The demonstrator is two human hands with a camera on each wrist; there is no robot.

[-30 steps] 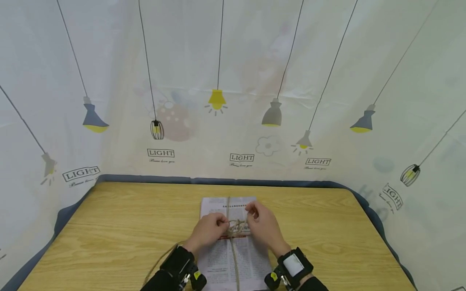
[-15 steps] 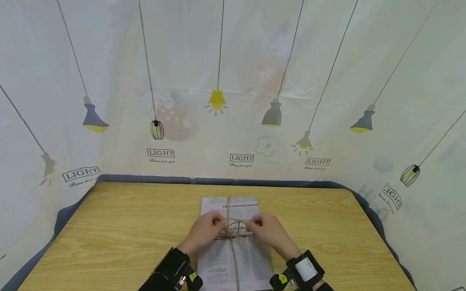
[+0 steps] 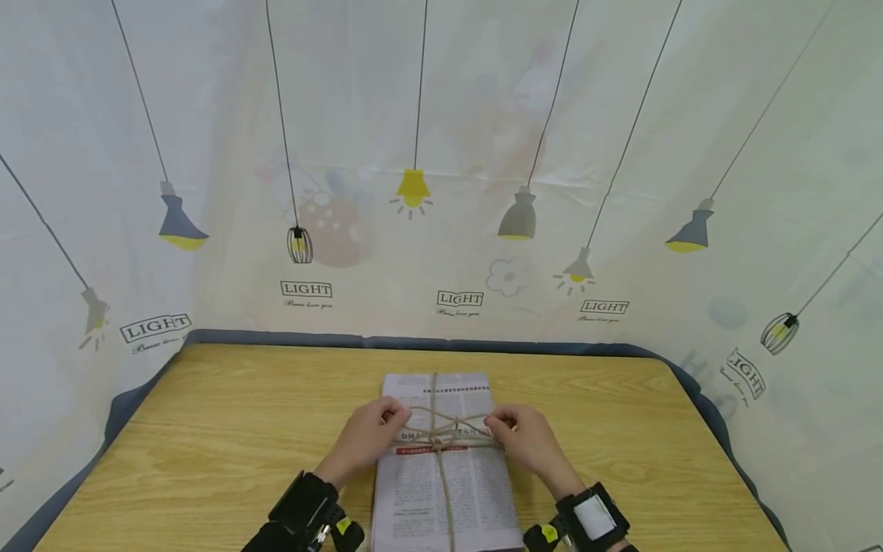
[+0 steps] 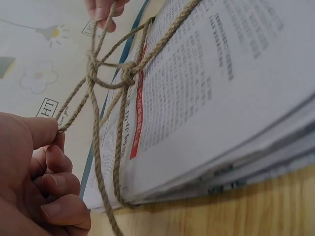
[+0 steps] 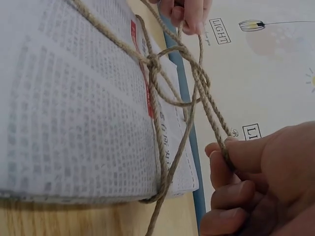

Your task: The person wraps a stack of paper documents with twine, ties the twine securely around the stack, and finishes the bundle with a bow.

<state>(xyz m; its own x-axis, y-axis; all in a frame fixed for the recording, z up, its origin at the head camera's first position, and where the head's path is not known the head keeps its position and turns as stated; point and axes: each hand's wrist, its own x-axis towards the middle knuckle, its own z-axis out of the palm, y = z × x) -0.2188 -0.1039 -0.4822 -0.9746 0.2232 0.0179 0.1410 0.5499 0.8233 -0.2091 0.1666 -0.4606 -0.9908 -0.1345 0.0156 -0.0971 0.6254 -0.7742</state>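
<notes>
A stack of newspapers (image 3: 414,491) lies on the table, bound lengthwise and crosswise with brown twine (image 3: 444,491). Above the crossing, the twine forms a bow knot (image 4: 92,66) with a loop drawn out to each side. My left hand (image 3: 369,433) pinches one loop between thumb and forefinger, as the left wrist view shows close up. On the other side my right hand (image 3: 527,441) pinches the opposite loop (image 5: 216,118) in the same way. Loose twine tails (image 4: 101,172) hang down past the stack's edges.
The wood-grain table (image 3: 228,429) extends on both sides of the stack. Behind it hangs a pale curtain (image 3: 386,307) printed with lamps, with a dark blue band (image 3: 483,346) along the table's far edge. Black wrist cameras (image 3: 303,506) sit on both forearms.
Both hands have drawn apart, the left to the left and the right to the right. The twine loops between them have stretched wider, and the right hand has come down onto its loop.
</notes>
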